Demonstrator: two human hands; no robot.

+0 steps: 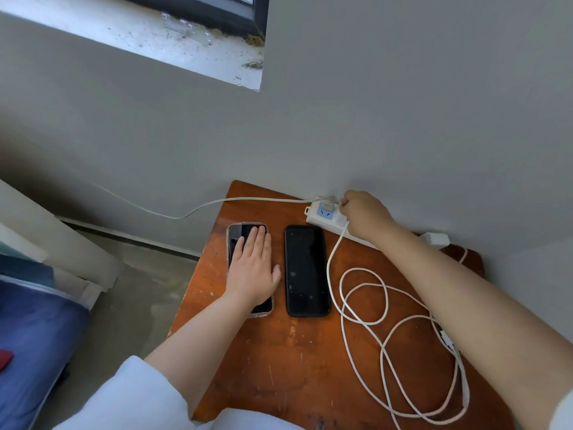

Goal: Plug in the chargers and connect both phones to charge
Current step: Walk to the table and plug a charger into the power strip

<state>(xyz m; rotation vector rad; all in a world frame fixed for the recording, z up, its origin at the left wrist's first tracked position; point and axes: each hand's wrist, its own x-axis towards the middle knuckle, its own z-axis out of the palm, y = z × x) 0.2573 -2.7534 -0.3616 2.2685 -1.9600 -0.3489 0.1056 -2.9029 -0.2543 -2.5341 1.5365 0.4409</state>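
1. Two phones on the wooden table (288, 352), side by side, screens up and dark. Long axes run near edge to far edge, parallel to each other.
2. The phone in a clear case (240, 235) lies toward the table's left edge. The black phone (305, 271) lies just to its right, a narrow strip of bare wood between them.
3. One white power strip (322, 217) along the far edge, against the wall; its long axis runs along that edge toward the far right corner. A red light shows at its left end. Its own cord (192, 209) leaves over the far left corner.
4. Two charger adapters counted. One adapter (328, 204) sits at the strip's left-end socket; whether it is fully seated cannot be told. A second white adapter (437, 238) lies near the far right corner, partly hidden by the forearm.
5. White charging cable (366, 302) runs from the right hand down into loose loops on the right half of the table; a connector end (446, 339) lies near the right edge. Whether the loops are one cable or two cannot be told.
6. Left hand (252, 268): flat, fingers extended, palm down on the clear-cased phone, gripping nothing.
7. Right hand (361, 212): curled at the strip's left end, fingers pinching the first adapter.
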